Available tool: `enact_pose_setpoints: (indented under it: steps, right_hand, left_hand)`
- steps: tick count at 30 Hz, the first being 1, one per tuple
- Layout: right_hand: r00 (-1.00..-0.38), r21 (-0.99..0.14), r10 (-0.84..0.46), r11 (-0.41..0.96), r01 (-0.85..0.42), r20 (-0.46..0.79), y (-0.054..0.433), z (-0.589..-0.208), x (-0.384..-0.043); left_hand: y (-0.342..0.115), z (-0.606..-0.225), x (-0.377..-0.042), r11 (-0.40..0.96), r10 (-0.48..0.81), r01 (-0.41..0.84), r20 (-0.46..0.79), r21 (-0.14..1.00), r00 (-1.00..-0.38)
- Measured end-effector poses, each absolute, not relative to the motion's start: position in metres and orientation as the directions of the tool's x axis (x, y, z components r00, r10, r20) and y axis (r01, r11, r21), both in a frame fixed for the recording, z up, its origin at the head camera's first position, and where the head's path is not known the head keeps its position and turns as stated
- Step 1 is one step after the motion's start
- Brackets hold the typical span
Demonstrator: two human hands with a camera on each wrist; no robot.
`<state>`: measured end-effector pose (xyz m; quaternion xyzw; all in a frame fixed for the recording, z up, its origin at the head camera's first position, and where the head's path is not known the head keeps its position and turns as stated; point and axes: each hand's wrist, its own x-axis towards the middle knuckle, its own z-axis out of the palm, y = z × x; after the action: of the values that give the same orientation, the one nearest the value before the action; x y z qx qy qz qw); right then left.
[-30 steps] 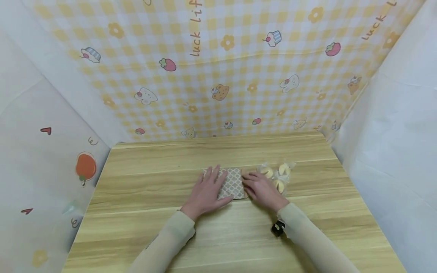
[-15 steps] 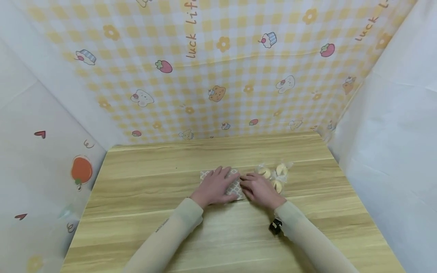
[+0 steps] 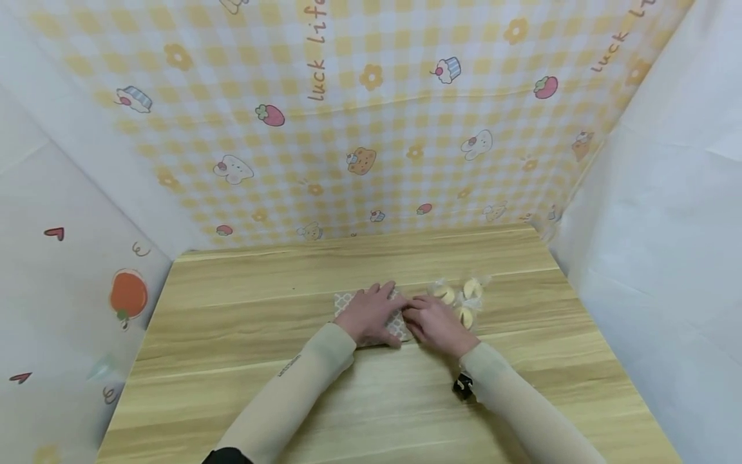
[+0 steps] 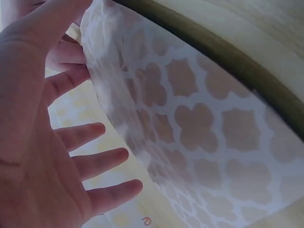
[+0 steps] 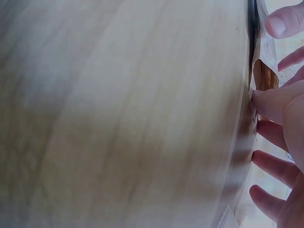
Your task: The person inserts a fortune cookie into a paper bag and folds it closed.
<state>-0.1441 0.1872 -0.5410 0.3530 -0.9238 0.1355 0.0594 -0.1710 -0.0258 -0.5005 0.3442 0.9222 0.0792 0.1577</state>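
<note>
A flat paper bag [image 3: 343, 301] with a white lattice pattern on grey-brown lies on the wooden table. My left hand [image 3: 370, 316] rests on it, fingers spread; in the left wrist view three straight fingers [image 4: 102, 166] stand apart from the bag's edge and the index fingertip touches it. My right hand [image 3: 436, 324] is at the bag's right end. In the right wrist view its thumb and a finger pinch the edge beside a gap [image 5: 264, 76] showing the brown inside. The bag's contents, if any, are hidden.
Several fortune cookies [image 3: 466, 317] in clear wrappers lie just beyond my right hand. The wooden table [image 3: 243, 309] meets a yellow checked backdrop [image 3: 406, 116] behind and white sheets [image 3: 649, 225] at the sides. A small black object [image 3: 463, 386] hangs at my right cuff.
My left hand has slid right across the bag toward its right end, close to my right hand. The right hand stays at that end. The head view has shifted slightly.
</note>
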Motion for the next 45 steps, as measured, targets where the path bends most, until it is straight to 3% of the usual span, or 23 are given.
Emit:
enact_pose_setpoints:
  steps: [20,38,45]
  right_hand:
    - [-0.747,-0.169,-0.631,0.729,-0.663,0.209,0.187,-0.544,-0.145]
    - [-0.752,-0.240,-0.628,0.712,-0.659,0.201,0.188,-0.543,-0.148]
    - [-0.738,-0.239,-0.643,0.698,-0.675,0.204,0.188,-0.542,-0.149]
  left_hand:
    - [-0.005,-0.495,-0.184,0.720,0.677,0.690,-0.293,0.075,-0.675]
    - [-0.018,-0.486,-0.176,0.715,0.696,0.678,-0.255,0.167,-0.671]
    - [-0.030,-0.488,-0.171,0.698,0.712,0.705,-0.231,0.128,-0.663]
